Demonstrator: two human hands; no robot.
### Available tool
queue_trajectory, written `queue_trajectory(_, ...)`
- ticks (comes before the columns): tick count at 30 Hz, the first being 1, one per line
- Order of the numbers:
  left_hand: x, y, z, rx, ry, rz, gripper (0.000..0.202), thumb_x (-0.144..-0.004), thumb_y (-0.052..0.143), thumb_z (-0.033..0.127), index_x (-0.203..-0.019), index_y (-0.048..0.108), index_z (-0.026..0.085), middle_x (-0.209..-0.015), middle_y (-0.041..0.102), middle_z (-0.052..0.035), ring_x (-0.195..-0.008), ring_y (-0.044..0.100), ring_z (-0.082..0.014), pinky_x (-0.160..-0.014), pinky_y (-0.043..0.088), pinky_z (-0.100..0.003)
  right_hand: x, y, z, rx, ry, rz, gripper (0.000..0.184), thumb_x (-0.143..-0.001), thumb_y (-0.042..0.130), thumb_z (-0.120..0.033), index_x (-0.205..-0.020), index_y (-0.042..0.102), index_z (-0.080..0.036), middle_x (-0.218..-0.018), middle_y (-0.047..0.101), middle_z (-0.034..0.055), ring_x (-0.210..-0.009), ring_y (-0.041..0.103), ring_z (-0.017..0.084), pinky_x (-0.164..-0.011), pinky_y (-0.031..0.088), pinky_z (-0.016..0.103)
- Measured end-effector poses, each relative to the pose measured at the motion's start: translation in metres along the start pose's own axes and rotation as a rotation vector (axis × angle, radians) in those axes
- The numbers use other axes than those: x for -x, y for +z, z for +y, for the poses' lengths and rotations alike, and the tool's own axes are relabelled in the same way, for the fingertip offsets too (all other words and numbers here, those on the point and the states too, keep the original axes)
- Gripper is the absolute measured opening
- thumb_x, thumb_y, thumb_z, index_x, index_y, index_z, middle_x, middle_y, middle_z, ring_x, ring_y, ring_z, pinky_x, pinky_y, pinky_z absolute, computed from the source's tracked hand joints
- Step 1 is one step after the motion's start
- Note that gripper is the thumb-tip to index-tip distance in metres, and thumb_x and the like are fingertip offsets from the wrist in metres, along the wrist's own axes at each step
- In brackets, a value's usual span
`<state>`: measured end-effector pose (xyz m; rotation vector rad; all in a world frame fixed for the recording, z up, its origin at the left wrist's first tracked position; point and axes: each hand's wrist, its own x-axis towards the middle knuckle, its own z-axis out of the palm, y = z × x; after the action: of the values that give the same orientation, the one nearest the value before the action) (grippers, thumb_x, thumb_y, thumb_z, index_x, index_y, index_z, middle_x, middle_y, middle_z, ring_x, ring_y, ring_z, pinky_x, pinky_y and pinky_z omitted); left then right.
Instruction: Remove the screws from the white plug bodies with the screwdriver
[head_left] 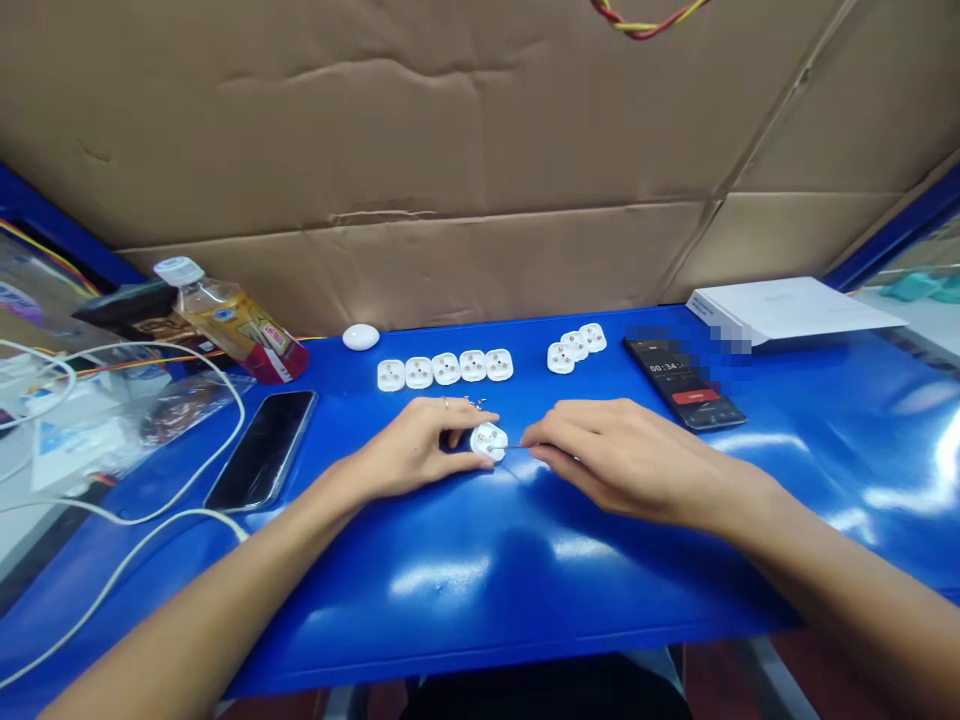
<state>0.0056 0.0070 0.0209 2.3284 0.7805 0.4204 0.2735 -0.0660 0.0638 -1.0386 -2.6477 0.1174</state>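
Observation:
My left hand [424, 445] is closed on a small white plug housing [486, 437], thumb and fingers gripping its sides. Metal parts show on the housing's open upper face. From the fingers of my right hand [622, 455] a thin screwdriver [514, 446] points left, its shaft reaching over the housing; its handle is hidden in the grip, and its exact tip contact is too small to tell. Tiny screws [475, 403] lie just behind the left hand. Beyond them stands a row of several similar white plug housings [446, 368]. Three more housings [575, 347] sit together at the back right.
A phone running a timer [682, 385] and a white box [795, 308] are at right. Left are a drink bottle [240, 325], a dark phone [262, 450], white cables [187, 515] and a white oval case [361, 337]. Cardboard [480, 150] walls the blue table's [480, 600] back.

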Motion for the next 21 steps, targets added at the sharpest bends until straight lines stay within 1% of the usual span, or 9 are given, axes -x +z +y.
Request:
queue_trajectory(2, 0.0, -0.001, 0.0, -0.001, 0.001, -0.015, 0.05, -0.092, 0.076, 0.045, -0.136, 0.07, 0.022, -0.116, 0.076, -0.0081, -0.098, 0.071, -0.0226, -0.092, 0.055, -0.035, 0.001, -0.001, 0.002, 0.022, -0.068, -0.032, 0.021, -0.107, 0.048, -0.022, -0.107, 0.068, -0.018, -0.088, 0.07, 0.0041, -0.078, 0.061, 0.02, -0.068, 0.041, 0.032)
queue_trajectory(4, 0.0, -0.001, 0.001, -0.006, 0.015, -0.017, 0.049, -0.093, 0.075, 0.044, -0.137, 0.07, 0.022, -0.118, 0.075, -0.0087, -0.101, 0.071, -0.0232, -0.094, 0.054, -0.036, 0.001, -0.001, 0.002, 0.04, -0.094, -0.023, 0.021, -0.107, 0.046, -0.022, -0.108, 0.067, -0.017, -0.09, 0.069, 0.0054, -0.079, 0.06, 0.02, -0.069, 0.041, 0.033)
queue_trajectory(6, 0.0, -0.001, 0.003, -0.015, 0.028, -0.02, 0.047, -0.095, 0.074, 0.043, -0.137, 0.07, 0.023, -0.117, 0.075, -0.0086, -0.099, 0.07, -0.0225, -0.093, 0.054, -0.035, 0.0, 0.001, 0.0, 0.07, -0.044, 0.017, 0.024, -0.109, 0.045, -0.029, -0.108, 0.066, -0.017, -0.092, 0.071, 0.0069, -0.077, 0.062, 0.021, -0.067, 0.04, 0.033)
queue_trajectory(8, -0.001, -0.001, 0.005, -0.021, 0.032, -0.027, 0.044, -0.096, 0.073, 0.041, -0.136, 0.07, 0.022, -0.112, 0.074, -0.0078, -0.095, 0.069, -0.021, -0.088, 0.053, -0.033, -0.001, 0.005, -0.002, 0.118, 0.056, 0.055, 0.032, -0.11, 0.041, -0.037, -0.106, 0.065, -0.017, -0.083, 0.071, 0.0063, -0.067, 0.062, 0.021, -0.06, 0.036, 0.033)
queue_trajectory(9, -0.001, 0.0, 0.005, -0.021, 0.03, -0.032, 0.043, -0.096, 0.073, 0.04, -0.134, 0.071, 0.022, -0.11, 0.074, -0.0074, -0.092, 0.068, -0.0202, -0.086, 0.052, -0.032, -0.002, 0.007, -0.004, 0.132, 0.1, 0.066, 0.035, -0.111, 0.039, -0.039, -0.104, 0.065, -0.017, -0.077, 0.07, 0.0051, -0.061, 0.06, 0.021, -0.057, 0.033, 0.033)
queue_trajectory(11, -0.002, 0.001, 0.005, -0.013, 0.028, -0.033, 0.041, -0.096, 0.073, 0.04, -0.132, 0.072, 0.021, -0.108, 0.073, -0.0069, -0.089, 0.067, -0.019, -0.082, 0.051, -0.03, -0.003, 0.009, -0.007, 0.121, 0.135, 0.065, 0.036, -0.111, 0.034, -0.036, -0.103, 0.064, -0.017, -0.071, 0.067, 0.003, -0.055, 0.058, 0.02, -0.054, 0.03, 0.032)
queue_trajectory(16, -0.002, 0.002, 0.002, -0.004, 0.042, -0.037, 0.042, -0.095, 0.074, 0.042, -0.131, 0.072, 0.02, -0.105, 0.072, -0.0061, -0.087, 0.066, -0.0178, -0.08, 0.048, -0.028, -0.002, 0.005, -0.008, 0.049, -0.007, 0.049, 0.023, -0.109, 0.04, -0.023, -0.112, 0.063, -0.02, -0.091, 0.072, 0.0051, -0.071, 0.061, 0.019, -0.061, 0.038, 0.03)
queue_trajectory(19, -0.002, 0.002, 0.001, -0.008, 0.033, -0.033, 0.045, -0.095, 0.073, 0.044, -0.133, 0.071, 0.019, -0.103, 0.072, -0.0057, -0.081, 0.063, -0.0162, -0.076, 0.047, -0.027, 0.0, -0.001, -0.005, 0.083, -0.118, -0.015, 0.024, -0.106, 0.043, -0.016, -0.115, 0.064, -0.021, -0.091, 0.069, 0.0044, -0.075, 0.058, 0.02, -0.066, 0.042, 0.032)
queue_trajectory(21, -0.001, 0.002, 0.001, -0.009, 0.026, -0.029, 0.047, -0.095, 0.073, 0.044, -0.134, 0.07, 0.019, -0.101, 0.072, -0.0054, -0.077, 0.062, -0.0155, -0.074, 0.047, -0.027, 0.0, -0.002, -0.003, 0.111, -0.144, -0.003, 0.026, -0.105, 0.043, -0.015, -0.12, 0.064, -0.02, -0.092, 0.068, 0.0052, -0.079, 0.059, 0.022, -0.07, 0.045, 0.035)
